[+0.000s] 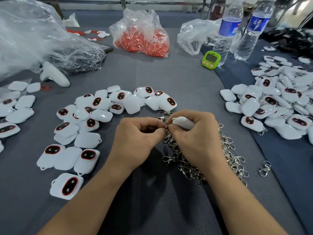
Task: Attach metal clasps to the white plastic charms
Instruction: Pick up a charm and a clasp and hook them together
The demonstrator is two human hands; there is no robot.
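Note:
My right hand [198, 139] grips a white plastic charm [183, 123] above the table. My left hand [137, 138] pinches the ring of a metal clasp [166, 127] right at the charm's corner; the fingertips of both hands meet there. A heap of silver clasps [225, 155] lies under and beside my right hand. Loose white charms with red-rimmed black ovals [88, 119] spread in an arc to the left and ahead. A second pile of charms [279, 106], some with clasps on them, lies at the right.
The grey cloth table [186, 82] holds a bag of red cords [144, 39], a green timer [211, 59], two water bottles [227, 31], a white controller [54, 75] and large clear plastic bags [33, 34]. One loose clasp [265, 168] lies at the right.

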